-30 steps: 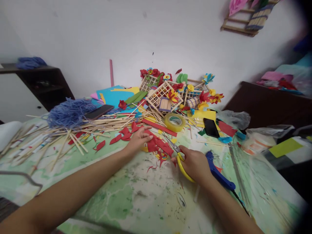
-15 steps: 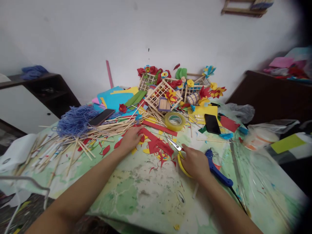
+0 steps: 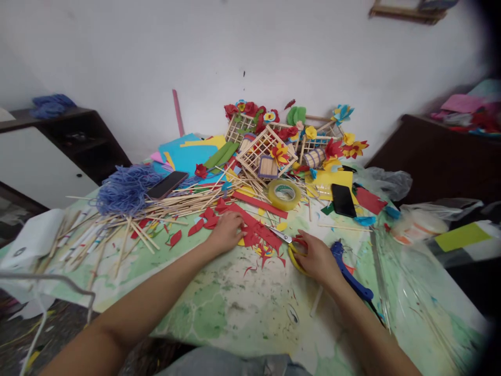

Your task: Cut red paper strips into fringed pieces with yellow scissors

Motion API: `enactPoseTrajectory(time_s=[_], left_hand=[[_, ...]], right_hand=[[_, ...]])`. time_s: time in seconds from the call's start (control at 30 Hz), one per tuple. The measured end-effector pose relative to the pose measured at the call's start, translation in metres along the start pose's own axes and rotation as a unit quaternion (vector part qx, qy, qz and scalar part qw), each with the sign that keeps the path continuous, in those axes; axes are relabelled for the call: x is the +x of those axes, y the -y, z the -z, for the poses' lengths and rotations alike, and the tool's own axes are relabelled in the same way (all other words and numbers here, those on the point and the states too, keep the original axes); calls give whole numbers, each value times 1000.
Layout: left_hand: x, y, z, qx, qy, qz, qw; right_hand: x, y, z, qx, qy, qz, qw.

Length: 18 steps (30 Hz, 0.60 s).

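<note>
My left hand [image 3: 226,233] rests low over the table with its fingers curled at the edge of a pile of red paper scraps [image 3: 266,236]. Whatever its fingertips hold, if anything, is hidden. Scissors [image 3: 289,244] with yellow and red handles are in my right hand [image 3: 318,257], their blades pointing left across the scraps. Red cut-paper petals [image 3: 195,226] lie left of my left hand. Behind the scraps is a red paper strip [image 3: 260,203].
Bamboo sticks [image 3: 183,203], blue yarn [image 3: 127,190] and a phone [image 3: 167,185] lie left. Stick frames [image 3: 268,149] with paper flowers stand at the back, behind a tape roll [image 3: 284,195]. Right are another phone [image 3: 343,200] and a blue glue gun [image 3: 350,277].
My left hand has moved right and nearer to me, uncovering red petals. My right hand stays at the scissors with its grip slightly shifted. The view has tilted a little.
</note>
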<state>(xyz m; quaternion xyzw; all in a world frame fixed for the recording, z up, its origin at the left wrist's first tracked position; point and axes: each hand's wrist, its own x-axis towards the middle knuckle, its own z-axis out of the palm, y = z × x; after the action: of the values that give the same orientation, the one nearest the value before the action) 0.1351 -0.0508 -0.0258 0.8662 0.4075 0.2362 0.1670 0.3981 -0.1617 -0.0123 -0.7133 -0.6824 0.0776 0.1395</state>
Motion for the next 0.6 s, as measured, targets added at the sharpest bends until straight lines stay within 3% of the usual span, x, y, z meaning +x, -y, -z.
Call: enactPoseTrajectory(time_s=[0.27, 0.33, 0.4, 0.53, 0.6], left_hand=[[2, -9, 6, -82, -59, -12, 995], [1, -14, 7, -159, -91, -11, 983], [-1, -19, 7, -220, -101, 8, 970], [-12, -29, 4, -217, -121, -45, 967], [-17, -32, 3, -192, -95, -100, 972]], right_hand=[[-7, 26, 21, -21, -58, 0, 998], [-6, 38, 24, 98, -49, 15, 994], [-3, 52, 21, 281, -30, -14, 959], [3, 81, -1, 381, -31, -10, 924], [3, 89, -14, 432, -33, 2, 901]])
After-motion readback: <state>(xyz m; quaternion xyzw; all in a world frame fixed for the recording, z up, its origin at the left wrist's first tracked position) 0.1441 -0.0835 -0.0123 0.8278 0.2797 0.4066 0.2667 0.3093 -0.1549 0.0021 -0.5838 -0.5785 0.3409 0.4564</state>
